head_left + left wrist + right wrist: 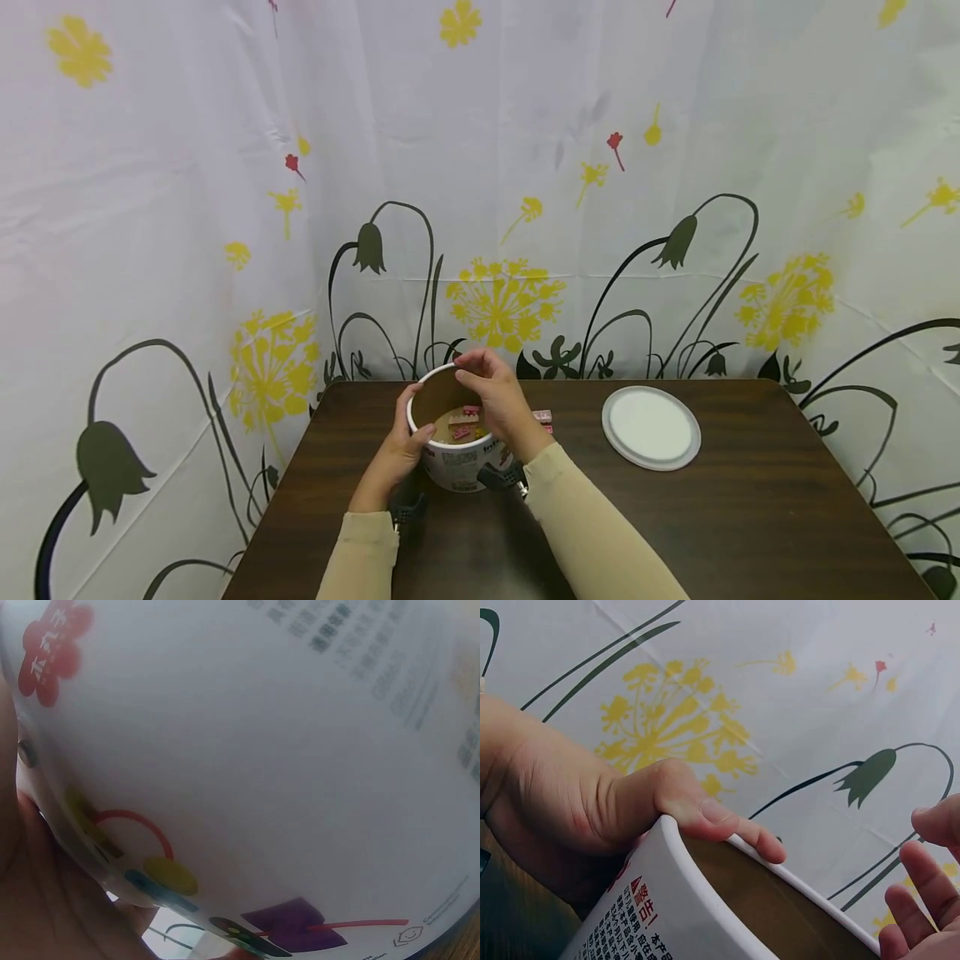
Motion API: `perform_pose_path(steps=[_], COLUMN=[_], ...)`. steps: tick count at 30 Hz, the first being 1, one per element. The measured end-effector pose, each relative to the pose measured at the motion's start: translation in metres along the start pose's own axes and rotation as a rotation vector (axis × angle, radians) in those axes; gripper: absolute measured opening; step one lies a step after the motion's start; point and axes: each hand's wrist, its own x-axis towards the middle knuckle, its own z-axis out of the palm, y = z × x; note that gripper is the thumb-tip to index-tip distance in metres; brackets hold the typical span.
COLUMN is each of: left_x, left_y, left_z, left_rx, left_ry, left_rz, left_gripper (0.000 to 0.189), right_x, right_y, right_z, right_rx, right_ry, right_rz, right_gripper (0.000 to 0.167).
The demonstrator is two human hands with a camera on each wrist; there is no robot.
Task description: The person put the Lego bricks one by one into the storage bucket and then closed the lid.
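- White tub (459, 468): one, tipped, over the left half of one brown table (750, 475).
- Left hand (400, 452): one, gripping the tub's side, thumb over the rim.
- Right hand (501, 402): one, fingers loose and let go, near the far rim.
- Bricks (462, 421): at least four inside, at least two beside the tub.
- Lid (651, 427): one, white, flat on the table.

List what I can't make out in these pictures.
Head view: the right hand hides part of the interior of the tub, so its blocks can't be counted.
Left wrist view: the tub hides its contents; the grey print is blurred.
Right wrist view: the lower edge cuts off the tub's base; the right edge crops the right hand.
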Motion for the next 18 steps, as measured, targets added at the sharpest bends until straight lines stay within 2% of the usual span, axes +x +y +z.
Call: perform_pose_path(steps=[11, 18], left_x=[-0.0005, -0.0009], left_y=[-0.0001, 0.0005], left_z=[-0.0006, 0.0006], left_rx=[-0.001, -0.022], left_ry=[-0.004, -0.008], left_rz=[-0.001, 0.006], left_gripper=[0.09, 0.091], right_x=[-0.0023, -0.0041], right_y=[0.0013, 0.0002], right_z=[0.0023, 0.0003], right_rx=[-0.01, 0.03], right_ry=[0.033, 0.063], right_rz=[-0.043, -0.069], right_gripper=[0.013, 0.012])
